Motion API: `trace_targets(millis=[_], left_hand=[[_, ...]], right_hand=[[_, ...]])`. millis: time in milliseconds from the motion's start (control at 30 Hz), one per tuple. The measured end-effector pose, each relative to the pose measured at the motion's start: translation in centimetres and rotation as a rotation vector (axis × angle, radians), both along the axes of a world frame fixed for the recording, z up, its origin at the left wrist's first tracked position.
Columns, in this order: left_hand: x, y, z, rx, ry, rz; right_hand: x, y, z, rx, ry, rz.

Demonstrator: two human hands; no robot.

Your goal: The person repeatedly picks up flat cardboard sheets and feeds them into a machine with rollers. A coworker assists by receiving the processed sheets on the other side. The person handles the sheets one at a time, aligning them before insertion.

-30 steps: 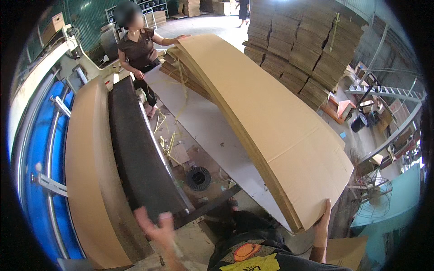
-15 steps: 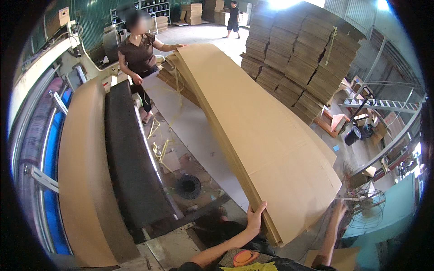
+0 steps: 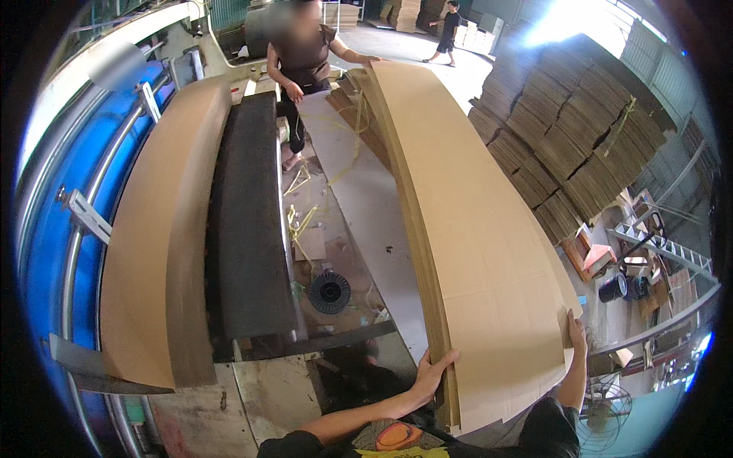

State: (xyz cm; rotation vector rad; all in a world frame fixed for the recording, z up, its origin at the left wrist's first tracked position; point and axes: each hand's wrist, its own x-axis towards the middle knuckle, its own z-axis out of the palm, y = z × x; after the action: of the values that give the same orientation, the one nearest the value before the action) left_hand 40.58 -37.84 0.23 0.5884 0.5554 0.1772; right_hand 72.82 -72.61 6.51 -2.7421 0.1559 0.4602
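On the left is a machine with a blue roller [image 3: 46,237]. Next to it are a long brown board [image 3: 149,244] and a long black strip [image 3: 248,229]. A black spool [image 3: 316,293] and yellow straps [image 3: 302,221] lie on the floor [image 3: 330,252]. A big stack of brown cardboard [image 3: 573,130] stands on the far right, and a black bucket [image 3: 613,288] is near it. Another person [image 3: 304,57] stands at the far end, with one hand on the pile of cardboard sheets [image 3: 489,229].

The pile is right in front, and it covers part of a white sheet [image 3: 363,191]. It is long, tan and flat on top, with faint lines near this end. Its left side shows many thin layers.

The left hand [image 3: 434,374] touches the near left edge, thumb up top. The right hand [image 3: 577,336] is at the right edge. Some fingers are hidden, so I can't tell how tightly either one holds on.
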Motion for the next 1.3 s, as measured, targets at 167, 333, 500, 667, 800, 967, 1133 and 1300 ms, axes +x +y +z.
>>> trace_targets(millis=[167,333,500,667,800,967,1133,1300], left_hand=[[-0.6,0.0,0.0,0.059,0.023,0.024],[-1.4,0.6,0.5,-0.046,-0.06,0.053],[-0.4,-1.2,0.9,-0.021,0.005,0.131],[0.7,-2.7,0.0,0.056,0.022,0.209],[-0.5,-2.3,-1.0,-0.009,-0.055,0.217],[-1.8,-1.4,-0.2,0.054,-0.045,0.135],[-2.1,0.5,3.2,0.207,0.078,0.155],[-3.0,1.8,4.8,0.132,0.115,0.166]], right_hand=[[-1.8,-0.2,1.9,0.262,0.17,0.003],[-0.6,0.1,2.9,0.406,0.323,-0.012],[-2.9,1.3,2.2,0.335,0.446,0.052],[-6.4,4.0,4.3,0.285,0.318,-0.11],[-8.5,4.1,6.8,0.164,0.389,0.009],[-9.4,4.3,6.4,-0.014,0.302,0.133],[-10.2,4.9,5.9,0.226,0.35,0.038],[-9.6,4.6,4.9,0.464,0.466,0.067]])
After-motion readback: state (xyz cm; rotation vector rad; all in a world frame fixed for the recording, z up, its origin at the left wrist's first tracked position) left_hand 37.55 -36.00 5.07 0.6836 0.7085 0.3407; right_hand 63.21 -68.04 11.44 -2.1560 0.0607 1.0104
